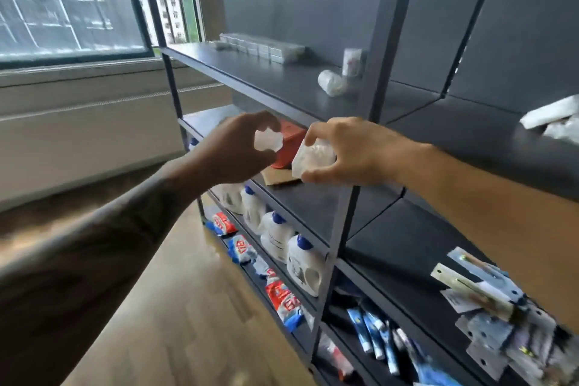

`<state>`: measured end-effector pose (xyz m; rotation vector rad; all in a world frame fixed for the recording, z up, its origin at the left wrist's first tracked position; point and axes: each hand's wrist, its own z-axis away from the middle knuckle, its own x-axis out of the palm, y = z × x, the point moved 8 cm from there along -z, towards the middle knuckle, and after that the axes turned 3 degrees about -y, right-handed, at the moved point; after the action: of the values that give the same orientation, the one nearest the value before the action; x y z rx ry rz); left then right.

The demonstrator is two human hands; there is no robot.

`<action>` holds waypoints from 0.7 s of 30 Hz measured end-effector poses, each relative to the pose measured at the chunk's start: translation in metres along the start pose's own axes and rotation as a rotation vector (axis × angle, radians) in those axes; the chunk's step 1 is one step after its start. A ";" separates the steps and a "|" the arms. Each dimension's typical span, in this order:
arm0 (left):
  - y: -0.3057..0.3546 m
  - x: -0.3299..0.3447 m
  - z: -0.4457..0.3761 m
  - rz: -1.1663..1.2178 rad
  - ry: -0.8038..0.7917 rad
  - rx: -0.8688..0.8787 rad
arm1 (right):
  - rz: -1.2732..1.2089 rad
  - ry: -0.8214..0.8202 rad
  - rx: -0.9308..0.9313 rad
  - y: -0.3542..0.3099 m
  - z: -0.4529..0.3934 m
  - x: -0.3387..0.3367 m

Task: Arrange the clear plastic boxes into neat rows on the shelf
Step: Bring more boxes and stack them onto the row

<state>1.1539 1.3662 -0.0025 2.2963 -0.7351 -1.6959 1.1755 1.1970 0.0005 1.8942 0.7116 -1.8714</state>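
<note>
The left hand [238, 147] holds a small clear plastic box [267, 140], with its fingers curled round the box. The right hand [341, 152] holds another clear box [313, 158], with the fingers on top and the thumb under it. Both boxes are up in the air, just in front of the dark shelf [282, 84]. They are close to each other but not touching.

Behind the two hands, on a lower board of the shelf, sits a red box [289, 147] on a brown flat thing [277, 177].

On the top board of the shelf, far back near the window [72, 3], a neat row of clear boxes [261, 45] stands. Nearer on that board there is a clear tub lying on its side [330, 82] and one standing up [352, 62].

Below the red box, white bottles with blue caps [275, 236] stand in a line. Under them lie red and blue bags [282, 296].
</note>
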 end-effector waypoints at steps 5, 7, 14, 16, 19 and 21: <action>-0.102 -0.026 -0.018 -0.001 -0.059 -0.043 | 0.058 -0.011 0.012 -0.040 -0.089 0.010; -0.141 -0.044 -0.029 0.003 -0.046 -0.046 | 0.047 0.000 0.035 -0.052 -0.124 0.010; -0.244 -0.085 -0.069 -0.002 -0.060 -0.009 | -0.062 0.059 0.151 -0.082 -0.229 0.016; -0.268 -0.092 -0.081 0.000 -0.060 -0.001 | -0.076 0.054 0.179 -0.089 -0.257 0.020; -0.303 -0.101 -0.101 0.015 -0.015 0.004 | -0.065 0.055 0.187 -0.097 -0.303 0.023; -0.329 -0.104 -0.114 0.042 0.008 -0.013 | -0.051 0.061 0.177 -0.104 -0.335 0.024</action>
<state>1.3281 1.6848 -0.0207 2.2617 -0.7622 -1.6676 1.3821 1.4815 -0.0022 2.0678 0.6370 -1.9732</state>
